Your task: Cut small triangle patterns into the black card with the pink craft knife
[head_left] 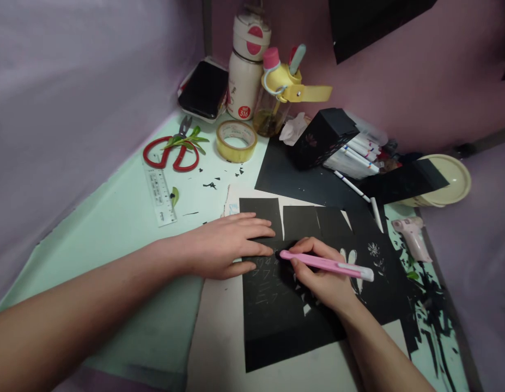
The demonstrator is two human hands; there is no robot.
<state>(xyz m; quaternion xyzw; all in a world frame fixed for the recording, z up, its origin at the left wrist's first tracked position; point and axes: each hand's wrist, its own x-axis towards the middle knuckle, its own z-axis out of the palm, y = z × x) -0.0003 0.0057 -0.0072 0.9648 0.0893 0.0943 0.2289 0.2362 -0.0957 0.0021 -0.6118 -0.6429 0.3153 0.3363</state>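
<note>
A black paper sheet with flaps along its top edge lies on a pale board. Faint marks run down its left part, and flower and petal shapes show on its right. My left hand rests flat on the sheet's upper left, fingers spread and holding nothing. Pinched in my right hand is a pink pen-shaped tool with a clear end. Its tip meets the sheet just right of my left fingertips; the very point is too small to make out.
Red-handled scissors, a clear ruler and a tape roll lie at the back left. Behind stand a white bottle and a yellow-topped bottle. A pink glue gun and black scraps lie on the right.
</note>
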